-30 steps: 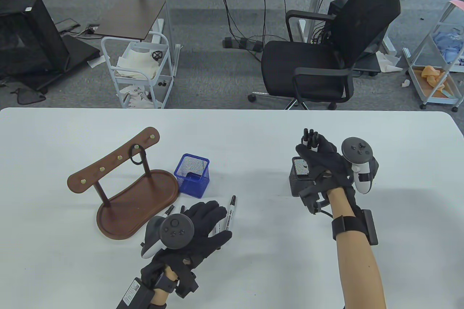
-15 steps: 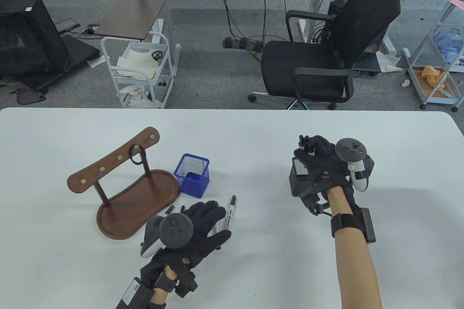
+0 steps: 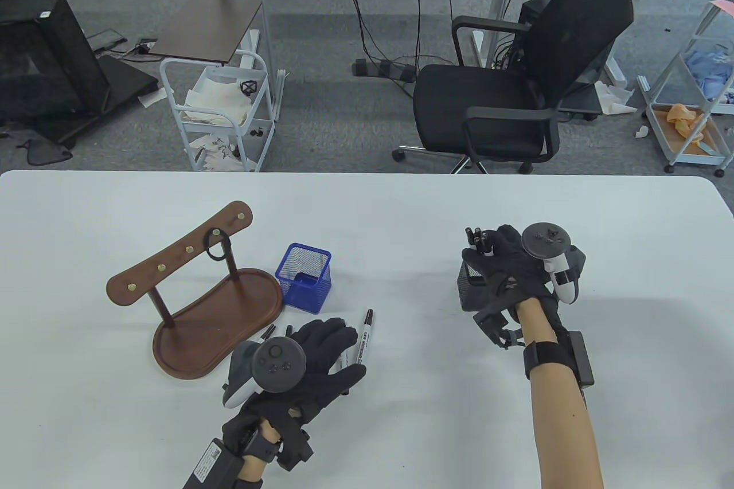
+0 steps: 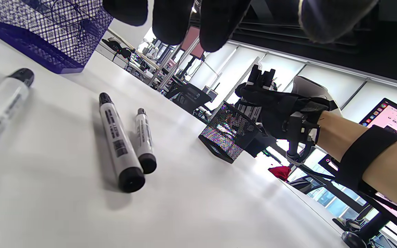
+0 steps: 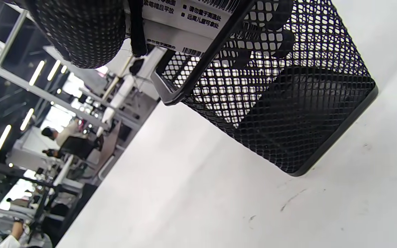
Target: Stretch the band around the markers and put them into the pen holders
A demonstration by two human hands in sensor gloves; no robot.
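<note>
right hand point(image 3: 507, 268): clenched round a bundle of markers point(image 3: 477, 238), caps sticking up past the fingers. A black band point(image 5: 137, 31) wraps the bundle (seen in right wrist view, just under a gloved fingertip).
bundle position: lower ends are inside the black mesh pen holder point(image 3: 469, 288); marker labels show above its rim, dark barrel ends show through the mesh. Can't tell if they touch the bottom.
black holder: upright on the white table point(image 3: 401, 214), right of centre, mostly hidden under the hand in table view.
left hand point(image 3: 318, 360): fingers straight and relaxed, palm down over loose markers point(image 3: 362, 336), grasping nothing. Left wrist view shows the fingertips point(image 4: 174, 20) off the table surface; whether the palm touches a marker I can't tell.
loose markers: lying flat near the table's front edge, at least three in left wrist view, two side by side just touching, one more apart (blurred). Black caps, white barrels.
blue mesh pen holder point(image 3: 304, 278): upright, just beyond the left hand, between the loose markers and the stand.
wooden hook stand point(image 3: 195, 294): left of the blue holder, oval base, tilted peg board; a black band point(image 3: 217, 245) hangs from one peg.
background: black office chair point(image 3: 516, 82) on the floor behind the table (well apart).
</note>
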